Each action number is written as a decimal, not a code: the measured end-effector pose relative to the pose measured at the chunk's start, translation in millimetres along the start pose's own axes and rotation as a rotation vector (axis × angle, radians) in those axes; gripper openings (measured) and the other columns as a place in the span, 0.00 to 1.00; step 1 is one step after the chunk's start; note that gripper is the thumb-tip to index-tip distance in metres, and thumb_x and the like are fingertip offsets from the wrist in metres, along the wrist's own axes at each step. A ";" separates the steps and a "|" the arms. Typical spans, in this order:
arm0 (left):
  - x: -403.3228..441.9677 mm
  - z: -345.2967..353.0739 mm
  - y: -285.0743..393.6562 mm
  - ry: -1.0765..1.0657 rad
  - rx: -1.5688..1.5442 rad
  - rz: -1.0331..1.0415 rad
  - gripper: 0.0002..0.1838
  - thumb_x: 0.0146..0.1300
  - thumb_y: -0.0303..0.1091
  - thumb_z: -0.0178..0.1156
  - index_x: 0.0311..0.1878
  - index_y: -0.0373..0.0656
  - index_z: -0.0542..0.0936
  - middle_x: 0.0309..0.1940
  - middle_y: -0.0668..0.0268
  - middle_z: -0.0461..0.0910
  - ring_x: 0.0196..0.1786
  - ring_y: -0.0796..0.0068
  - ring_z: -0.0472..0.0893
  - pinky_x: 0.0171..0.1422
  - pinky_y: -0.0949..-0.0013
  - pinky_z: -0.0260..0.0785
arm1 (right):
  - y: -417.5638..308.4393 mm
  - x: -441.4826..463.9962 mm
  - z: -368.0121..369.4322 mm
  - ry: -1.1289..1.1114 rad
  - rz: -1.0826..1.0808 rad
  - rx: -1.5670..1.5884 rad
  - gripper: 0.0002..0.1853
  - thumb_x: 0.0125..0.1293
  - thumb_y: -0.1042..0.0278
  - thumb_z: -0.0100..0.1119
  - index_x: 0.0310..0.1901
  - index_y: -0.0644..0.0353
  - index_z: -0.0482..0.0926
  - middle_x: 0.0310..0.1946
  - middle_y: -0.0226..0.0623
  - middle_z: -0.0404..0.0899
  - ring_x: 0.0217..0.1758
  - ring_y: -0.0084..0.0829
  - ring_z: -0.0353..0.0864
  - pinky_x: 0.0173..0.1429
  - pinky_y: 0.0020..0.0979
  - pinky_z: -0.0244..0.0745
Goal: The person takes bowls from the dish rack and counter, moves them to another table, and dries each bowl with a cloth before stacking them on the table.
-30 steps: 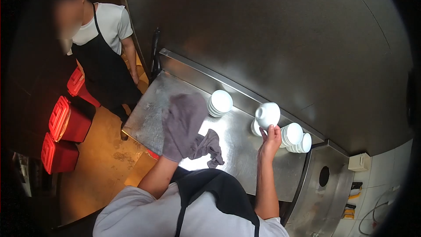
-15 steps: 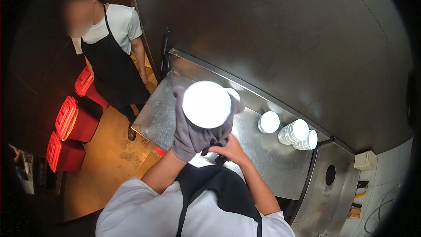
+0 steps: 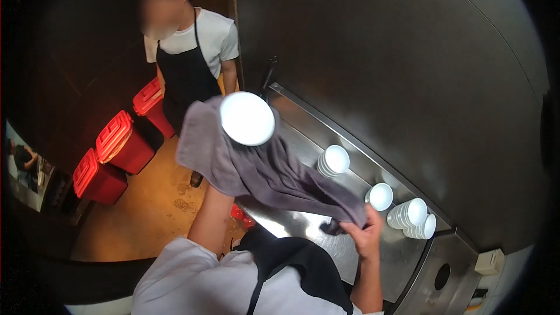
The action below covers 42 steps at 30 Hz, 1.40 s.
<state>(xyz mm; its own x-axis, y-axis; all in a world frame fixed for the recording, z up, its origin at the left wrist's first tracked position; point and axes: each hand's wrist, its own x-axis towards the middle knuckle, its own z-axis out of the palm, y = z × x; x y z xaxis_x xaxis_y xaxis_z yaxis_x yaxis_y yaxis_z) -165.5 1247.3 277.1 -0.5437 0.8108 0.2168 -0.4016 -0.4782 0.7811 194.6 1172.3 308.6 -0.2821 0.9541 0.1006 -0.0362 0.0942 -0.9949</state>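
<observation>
A white bowl point(image 3: 247, 118) rests in the grey cloth point(image 3: 256, 169) that covers my left hand point(image 3: 219, 149); the fingers are hidden beneath the fabric, wrapped against the bowl. The bowl's open side faces up toward the camera. My right hand point(image 3: 364, 230) pinches the far end of the same cloth, stretched to the right over the metal counter point(image 3: 291, 214). Between and beyond my hands stands a stack of white bowls point(image 3: 333, 161). Near my right hand are another white bowl point(image 3: 379, 196) and two stacks point(image 3: 407, 214), point(image 3: 421, 227) side by side.
A person in a black apron point(image 3: 189, 70) stands beyond the counter's left end. Red lidded bins point(image 3: 125, 143) line the floor at the left. A raised metal ledge point(image 3: 361, 154) runs along the dark wall. A metal unit with a round hole point(image 3: 442, 277) adjoins the counter's right end.
The bowl in my left hand has moved left and up. My right hand has moved right, drawing out the cloth. The view has shifted, so the surroundings appear farther right and lower.
</observation>
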 end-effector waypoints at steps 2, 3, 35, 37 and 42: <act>-25.4 20.7 -20.7 -0.172 0.160 -0.055 0.36 0.67 0.46 0.61 0.73 0.38 0.64 0.65 0.58 0.72 0.68 0.66 0.73 0.74 0.63 0.66 | -52.9 18.7 32.5 0.050 -0.307 0.171 0.18 0.60 0.69 0.74 0.48 0.68 0.80 0.43 0.40 0.83 0.47 0.31 0.83 0.56 0.32 0.77; -37.7 30.6 -28.2 -0.275 0.233 -0.070 0.36 0.67 0.45 0.62 0.73 0.38 0.64 0.65 0.58 0.72 0.68 0.67 0.72 0.74 0.64 0.66 | -62.8 35.1 32.4 -0.045 -0.562 -0.223 0.18 0.59 0.70 0.73 0.48 0.67 0.80 0.44 0.44 0.82 0.49 0.37 0.83 0.58 0.35 0.78; -121.8 118.9 -64.1 -0.619 0.175 -0.371 0.29 0.66 0.32 0.65 0.68 0.39 0.70 0.62 0.60 0.76 0.65 0.67 0.75 0.72 0.63 0.67 | 36.4 29.1 14.2 0.123 0.193 0.648 0.26 0.74 0.62 0.44 0.66 0.72 0.72 0.58 0.45 0.80 0.58 0.35 0.82 0.65 0.37 0.76; -111.9 98.6 -56.4 -0.744 0.607 -0.081 0.30 0.67 0.37 0.63 0.70 0.37 0.69 0.65 0.56 0.75 0.67 0.64 0.75 0.74 0.62 0.65 | 37.1 16.0 1.9 0.271 0.052 0.571 0.28 0.72 0.61 0.44 0.65 0.73 0.73 0.59 0.48 0.80 0.58 0.37 0.82 0.66 0.39 0.76; -100.4 106.5 -26.7 -0.652 0.828 -0.072 0.25 0.69 0.37 0.59 0.66 0.35 0.74 0.60 0.49 0.78 0.65 0.55 0.76 0.70 0.59 0.67 | 28.8 -11.7 -5.9 0.431 -0.207 -0.160 0.37 0.66 0.43 0.50 0.62 0.73 0.75 0.59 0.54 0.80 0.63 0.48 0.80 0.68 0.45 0.73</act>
<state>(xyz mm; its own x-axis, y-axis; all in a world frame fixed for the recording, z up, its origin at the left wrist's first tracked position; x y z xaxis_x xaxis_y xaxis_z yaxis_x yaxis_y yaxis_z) -21.7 1214.5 296.9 0.0616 0.9701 0.2349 0.3451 -0.2415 0.9070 202.6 1165.5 278.7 0.1386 0.9381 0.3174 0.1077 0.3043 -0.9465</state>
